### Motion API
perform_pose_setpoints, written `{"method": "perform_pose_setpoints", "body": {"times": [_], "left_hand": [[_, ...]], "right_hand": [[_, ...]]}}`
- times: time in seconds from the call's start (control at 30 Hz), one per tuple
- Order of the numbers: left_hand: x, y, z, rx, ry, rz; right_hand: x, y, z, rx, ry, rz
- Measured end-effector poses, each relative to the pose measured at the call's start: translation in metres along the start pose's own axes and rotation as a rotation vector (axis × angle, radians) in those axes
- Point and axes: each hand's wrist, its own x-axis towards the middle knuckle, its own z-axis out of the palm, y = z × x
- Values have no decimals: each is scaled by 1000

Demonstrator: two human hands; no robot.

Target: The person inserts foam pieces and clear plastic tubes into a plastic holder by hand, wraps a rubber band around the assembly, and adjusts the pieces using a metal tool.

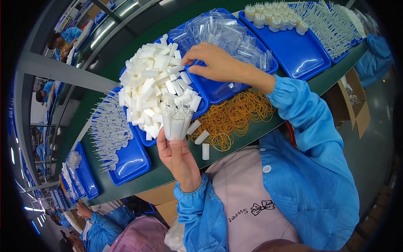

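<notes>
My left hand [180, 161] is closed around a bundle of clear plastic tubes [178, 117], held upright; white plugs show in their lower parts. My right hand [212, 63] reaches over the right edge of a heaped pile of white plugs [153, 84]. Its thumb and index finger are curved with a gap between them, and the tips come close to the plugs. Whether they touch one is hard to see. Just behind and right of that hand lies a blue tray of loose clear tubes [249, 48].
Orange rubber bands [239, 111] lie heaped on the green table [235, 145], with a few loose plugs [205, 151] at its near edge. Blue trays hold banded bundles [273, 17] and thin clear pieces [109, 130]. A cardboard box [357, 101] stands right. Other people sit at left.
</notes>
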Motion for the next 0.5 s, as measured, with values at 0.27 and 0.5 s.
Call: {"method": "perform_pose_setpoints", "body": {"times": [0.27, 0.5], "left_hand": [[-2, -3, -10, -59, -19, -15], [-6, 0, -10, 13, -3, -61]], "right_hand": [[-15, 24, 38, -738, -318, -110], [-10, 1, -1, -315, -233, 98]]}}
